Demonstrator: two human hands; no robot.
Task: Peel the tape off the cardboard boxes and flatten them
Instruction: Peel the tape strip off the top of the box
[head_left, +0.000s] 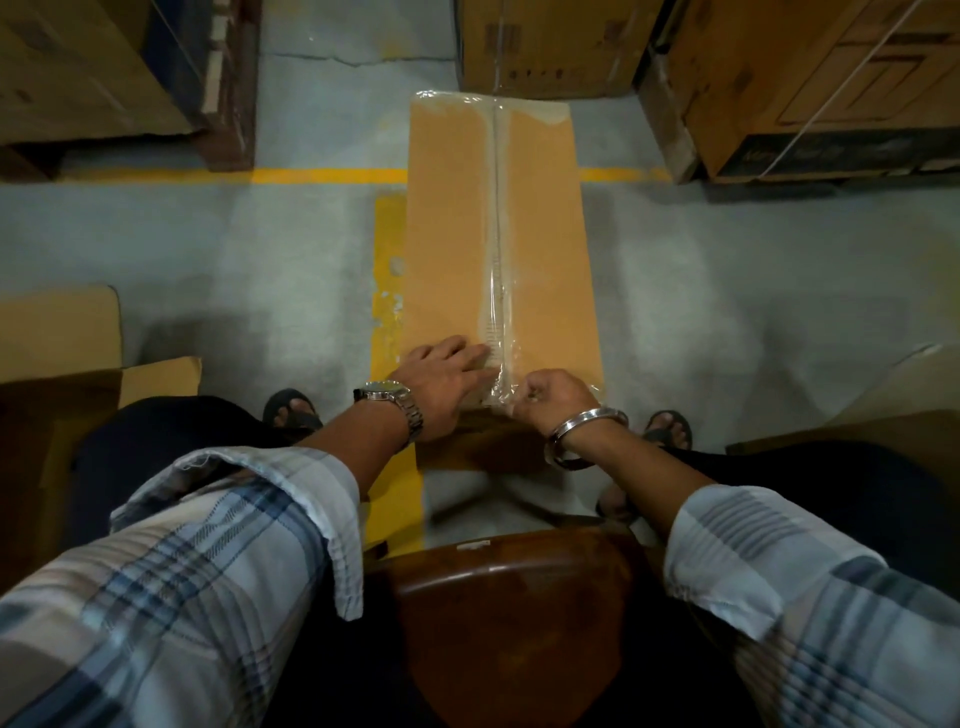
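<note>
I have the cardboard box (452, 234) on the floor (208, 249), its long axis running straight away from me; the tape (497, 234) follows its middle seam; the left hand (441, 379) presses flat on the box's near end; the right hand (550, 397), nearer the seam, pinches the tape's near end with curled fingers; I judge the peel must travel toward the box's far end.

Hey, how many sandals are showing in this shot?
2. The left sandal is just left of the cardboard box, by its near end; the right sandal is just right of it. Each is partly hidden.
</note>
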